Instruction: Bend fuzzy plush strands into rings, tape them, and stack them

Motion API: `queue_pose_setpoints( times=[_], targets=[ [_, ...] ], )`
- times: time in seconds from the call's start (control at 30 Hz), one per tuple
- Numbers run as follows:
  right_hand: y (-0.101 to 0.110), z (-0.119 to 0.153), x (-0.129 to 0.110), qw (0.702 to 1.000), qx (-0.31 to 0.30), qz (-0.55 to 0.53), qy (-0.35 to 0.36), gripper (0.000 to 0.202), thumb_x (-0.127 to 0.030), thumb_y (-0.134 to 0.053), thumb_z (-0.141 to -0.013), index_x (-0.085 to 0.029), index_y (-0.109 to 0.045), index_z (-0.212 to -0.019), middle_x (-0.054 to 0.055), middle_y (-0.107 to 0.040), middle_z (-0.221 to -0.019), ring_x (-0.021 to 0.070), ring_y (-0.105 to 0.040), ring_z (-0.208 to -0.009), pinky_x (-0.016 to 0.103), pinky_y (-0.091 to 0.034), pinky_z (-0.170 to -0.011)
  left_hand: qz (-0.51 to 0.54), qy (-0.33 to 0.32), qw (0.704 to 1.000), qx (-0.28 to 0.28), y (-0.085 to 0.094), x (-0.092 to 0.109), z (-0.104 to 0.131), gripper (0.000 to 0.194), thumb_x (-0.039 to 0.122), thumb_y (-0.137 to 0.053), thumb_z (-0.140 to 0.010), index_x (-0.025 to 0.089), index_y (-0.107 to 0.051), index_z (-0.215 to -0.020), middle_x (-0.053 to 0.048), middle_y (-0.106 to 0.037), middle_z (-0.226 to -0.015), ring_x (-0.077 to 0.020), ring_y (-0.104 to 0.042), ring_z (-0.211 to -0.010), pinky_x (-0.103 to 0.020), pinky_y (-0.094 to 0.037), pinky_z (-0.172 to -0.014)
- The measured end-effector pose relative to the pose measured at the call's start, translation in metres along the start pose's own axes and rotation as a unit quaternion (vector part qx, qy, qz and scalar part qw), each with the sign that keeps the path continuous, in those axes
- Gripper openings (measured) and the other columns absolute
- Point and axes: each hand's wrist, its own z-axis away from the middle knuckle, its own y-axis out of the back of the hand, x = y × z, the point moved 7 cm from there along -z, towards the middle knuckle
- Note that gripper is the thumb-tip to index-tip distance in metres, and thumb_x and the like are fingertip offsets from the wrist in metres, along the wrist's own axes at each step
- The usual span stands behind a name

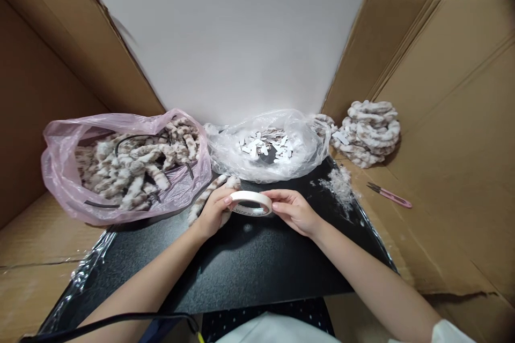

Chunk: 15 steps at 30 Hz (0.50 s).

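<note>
A roll of white tape (pixel 251 196) is held up over the black table, tilted so that its open centre and some printing inside show. My left hand (pixel 216 211) grips its left side, thumb on the near rim. On the opposite side, my right hand (pixel 295 211) pinches the roll between thumb and fingers. Just behind my left hand lies a brown-and-white fluffy strip (pixel 204 199), partly hidden by that hand. Beyond the roll sits a clear plastic bag (pixel 225 156) with many small white pieces (pixel 257 146) in it.
An open pink plastic bag (pixel 60 171) of fluffy strips stands at the left. At the right are a fluffy coil (pixel 372 133), a pile of loose fluff (pixel 340 187) and pink thread snips (pixel 389 195). Cardboard walls (pixel 450 91) flank the black table (pixel 225 278).
</note>
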Motion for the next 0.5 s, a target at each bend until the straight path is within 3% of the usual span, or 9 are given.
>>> queue_pose_setpoints(
  times=[0.17, 0.27, 0.4, 0.5],
  targets=[
    [0.01, -0.001, 0.003, 0.999, 0.011, -0.042, 0.0, 0.034, -0.019, -0.071, -0.068, -0.022, -0.069, -0.102, 0.002, -0.071, -0.09, 0.0154, -0.066, -0.087, 0.04, -0.049, -0.094, 0.12, 0.081, 0.989, 0.013, -0.011, -0.006, -0.001, 0.044, 0.057, -0.052, -0.074, 0.017, -0.045, -0.055, -0.001, -0.038, -0.058, -0.0134, -0.033, -0.059, -0.027, -0.028, -0.056],
    [0.018, -0.003, 0.006, 0.998, 0.03, -0.047, 0.003, 0.037, -0.013, -0.063, -0.068, -0.023, -0.066, -0.103, 0.002, -0.07, -0.091, 0.0161, -0.066, -0.09, 0.043, -0.046, -0.099, 0.135, 0.099, 0.986, -0.005, -0.017, -0.006, 0.002, 0.042, 0.055, -0.057, -0.075, 0.015, -0.055, -0.062, -0.001, -0.042, -0.06, -0.0127, -0.036, -0.06, -0.025, -0.03, -0.057],
    [0.018, -0.003, 0.003, 0.996, 0.048, 0.062, 0.045, 0.047, -0.011, -0.057, -0.069, -0.024, -0.061, -0.114, 0.006, -0.065, -0.114, 0.021, -0.06, -0.11, 0.045, -0.042, -0.104, 0.032, 0.079, 0.995, -0.043, -0.017, 0.004, 0.006, 0.038, 0.051, -0.059, -0.08, 0.015, -0.061, -0.069, -0.002, -0.05, -0.067, -0.0139, -0.042, -0.065, -0.025, -0.033, -0.06],
    [0.007, 0.005, -0.014, 0.956, 0.058, 0.248, 0.147, 0.053, -0.013, -0.058, -0.074, -0.026, -0.054, -0.125, 0.007, -0.054, -0.132, 0.0221, -0.048, -0.126, 0.044, -0.034, -0.11, -0.096, 0.031, 0.989, -0.104, -0.022, 0.018, 0.007, 0.038, 0.046, -0.058, -0.083, 0.015, -0.059, -0.06, -0.002, -0.048, -0.061, -0.0145, -0.04, -0.064, -0.025, -0.032, -0.061]
  ],
)
